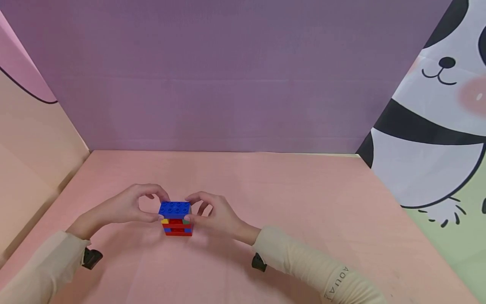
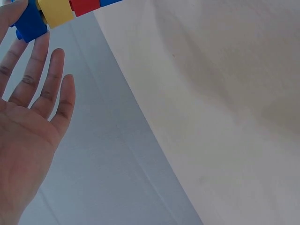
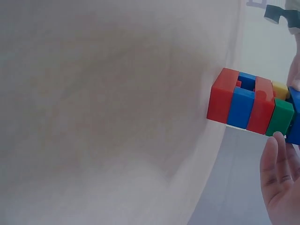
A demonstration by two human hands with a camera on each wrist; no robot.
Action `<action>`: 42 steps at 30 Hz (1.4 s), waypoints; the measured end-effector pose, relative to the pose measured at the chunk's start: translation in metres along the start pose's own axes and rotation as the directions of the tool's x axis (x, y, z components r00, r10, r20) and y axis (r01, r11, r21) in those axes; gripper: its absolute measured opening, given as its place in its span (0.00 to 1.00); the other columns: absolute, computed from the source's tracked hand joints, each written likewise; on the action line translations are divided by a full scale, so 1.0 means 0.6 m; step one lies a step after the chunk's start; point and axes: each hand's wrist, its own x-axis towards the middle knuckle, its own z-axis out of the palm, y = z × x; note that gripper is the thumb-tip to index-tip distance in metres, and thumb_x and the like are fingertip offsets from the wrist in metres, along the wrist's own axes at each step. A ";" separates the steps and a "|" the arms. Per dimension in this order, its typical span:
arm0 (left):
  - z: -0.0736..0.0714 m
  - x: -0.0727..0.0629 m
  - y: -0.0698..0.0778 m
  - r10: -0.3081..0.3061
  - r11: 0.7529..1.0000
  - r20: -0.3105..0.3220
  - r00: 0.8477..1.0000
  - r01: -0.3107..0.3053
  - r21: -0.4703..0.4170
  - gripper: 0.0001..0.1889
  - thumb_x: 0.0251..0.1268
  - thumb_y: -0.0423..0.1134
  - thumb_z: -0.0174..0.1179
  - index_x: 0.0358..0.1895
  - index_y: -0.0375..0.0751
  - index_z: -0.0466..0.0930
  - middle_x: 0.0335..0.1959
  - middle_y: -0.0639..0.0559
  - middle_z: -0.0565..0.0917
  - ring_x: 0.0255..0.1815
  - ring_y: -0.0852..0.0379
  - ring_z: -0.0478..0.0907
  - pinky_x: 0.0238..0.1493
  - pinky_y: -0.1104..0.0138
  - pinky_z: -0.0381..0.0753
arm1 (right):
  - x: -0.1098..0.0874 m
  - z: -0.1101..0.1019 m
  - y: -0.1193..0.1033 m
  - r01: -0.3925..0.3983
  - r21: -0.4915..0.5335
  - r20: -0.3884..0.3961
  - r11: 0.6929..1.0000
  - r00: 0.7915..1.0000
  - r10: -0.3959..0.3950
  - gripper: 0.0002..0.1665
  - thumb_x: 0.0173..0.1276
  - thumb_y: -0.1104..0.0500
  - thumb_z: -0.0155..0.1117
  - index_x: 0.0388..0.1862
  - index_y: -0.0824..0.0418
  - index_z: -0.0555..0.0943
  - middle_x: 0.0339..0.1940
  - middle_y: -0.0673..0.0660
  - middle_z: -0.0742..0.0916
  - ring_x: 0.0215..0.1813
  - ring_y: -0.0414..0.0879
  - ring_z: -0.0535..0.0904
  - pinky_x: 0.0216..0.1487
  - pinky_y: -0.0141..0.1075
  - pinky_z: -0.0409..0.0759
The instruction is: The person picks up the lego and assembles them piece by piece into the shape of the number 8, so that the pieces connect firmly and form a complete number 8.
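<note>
A blue brick (image 1: 174,209) with rows of studs tops a stack of toy bricks on the pink surface. My left hand (image 1: 130,206) pinches its left end between thumb and fingertips. On the right end, the thumb and index finger of my right hand (image 1: 220,216) grip the same brick. Under it lie a yellow brick (image 2: 56,11) and a green brick (image 3: 280,117), with red between them. A narrow gap shows between the blue and the yellow. Lower down come a red brick (image 3: 260,108), blue bricks (image 3: 241,108) and a red base brick (image 3: 221,96).
The pink tabletop (image 1: 303,219) spreads around the stack. Behind it rises a purple wall panel (image 1: 228,76); a panda print (image 1: 433,169) covers the right side panel. A beige panel (image 1: 34,169) stands at the left. Dark wrist bands (image 1: 92,258) show at both cuffs.
</note>
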 end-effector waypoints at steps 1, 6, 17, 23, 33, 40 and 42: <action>0.000 0.000 0.000 0.000 1.000 0.000 1.000 0.000 0.000 0.18 0.47 0.45 0.69 0.42 0.61 0.75 0.39 0.69 0.79 0.43 0.67 0.74 0.47 0.57 0.74 | 0.000 0.000 0.000 0.010 0.007 -0.005 1.000 1.000 -0.010 0.23 0.56 0.55 0.68 0.52 0.54 0.77 0.46 0.48 0.84 0.33 0.39 0.77 0.26 0.31 0.78; 0.000 -0.001 0.000 0.000 1.000 -0.003 1.000 0.000 -0.002 0.17 0.47 0.45 0.69 0.42 0.61 0.75 0.39 0.69 0.79 0.43 0.67 0.74 0.47 0.56 0.75 | 0.000 0.002 -0.001 0.021 0.003 -0.015 1.000 1.000 -0.021 0.21 0.57 0.56 0.67 0.50 0.54 0.78 0.44 0.47 0.84 0.32 0.38 0.76 0.26 0.32 0.77; 0.001 -0.003 -0.002 0.022 1.000 -0.027 0.999 -0.022 0.003 0.16 0.49 0.45 0.68 0.42 0.58 0.76 0.38 0.67 0.80 0.42 0.67 0.75 0.46 0.60 0.76 | 0.000 0.001 -0.005 -0.006 -0.006 -0.012 1.000 1.000 0.006 0.20 0.57 0.57 0.67 0.50 0.55 0.78 0.44 0.50 0.85 0.32 0.40 0.76 0.25 0.28 0.76; 0.004 -0.003 -0.005 0.018 1.000 -0.038 0.999 -0.018 0.006 0.16 0.48 0.45 0.69 0.41 0.57 0.77 0.38 0.67 0.81 0.41 0.68 0.76 0.45 0.60 0.76 | 0.000 0.002 -0.003 -0.011 -0.012 -0.016 1.000 1.000 0.011 0.19 0.56 0.56 0.68 0.49 0.53 0.79 0.44 0.49 0.85 0.30 0.37 0.76 0.29 0.29 0.76; 0.006 -0.004 -0.008 -0.003 1.000 -0.033 0.999 0.002 -0.016 0.17 0.47 0.45 0.69 0.42 0.58 0.77 0.40 0.66 0.81 0.43 0.67 0.75 0.46 0.60 0.77 | -0.001 0.002 -0.005 -0.034 -0.004 -0.013 0.999 0.999 0.034 0.19 0.57 0.54 0.67 0.48 0.52 0.79 0.45 0.49 0.85 0.30 0.41 0.76 0.33 0.28 0.74; 0.009 -0.004 -0.010 -0.011 0.999 -0.034 0.999 0.010 -0.040 0.16 0.47 0.44 0.70 0.41 0.57 0.77 0.40 0.65 0.81 0.44 0.66 0.75 0.46 0.59 0.78 | -0.001 0.002 -0.004 -0.031 -0.013 -0.016 0.999 0.999 0.031 0.19 0.57 0.55 0.67 0.49 0.52 0.79 0.45 0.49 0.84 0.28 0.38 0.75 0.33 0.32 0.77; 0.009 -0.004 -0.011 -0.014 0.999 -0.032 0.999 0.012 -0.039 0.16 0.47 0.44 0.69 0.41 0.58 0.77 0.40 0.65 0.81 0.44 0.66 0.75 0.46 0.58 0.78 | -0.001 0.002 -0.004 -0.031 -0.013 -0.017 0.999 0.999 0.031 0.19 0.56 0.55 0.68 0.48 0.52 0.79 0.45 0.49 0.85 0.28 0.38 0.76 0.33 0.34 0.77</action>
